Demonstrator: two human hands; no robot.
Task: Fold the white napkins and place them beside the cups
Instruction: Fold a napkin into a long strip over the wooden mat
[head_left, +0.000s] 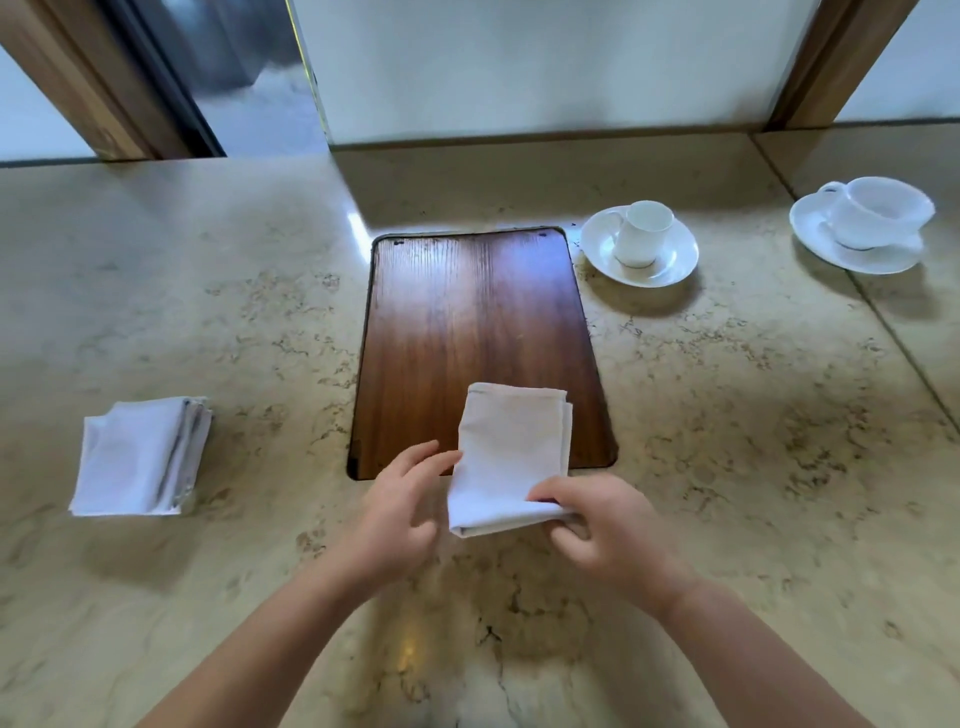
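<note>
A folded white napkin (506, 457) lies half on the near end of a dark wooden board (475, 332) and half on the marble counter. My right hand (605, 530) pinches its near right corner. My left hand (402, 512) hovers at the napkin's left edge, fingers apart, holding nothing. A stack of folded white napkins (140, 454) rests on the counter to the left. A small white cup on a saucer (640, 244) stands just right of the board's far end. A wider white cup on a saucer (865, 221) sits further right.
The beige marble counter (753, 415) runs wide to both sides. A wall and mirror panels with wooden frames (831, 67) close off the back. A seam crosses the counter at the far right.
</note>
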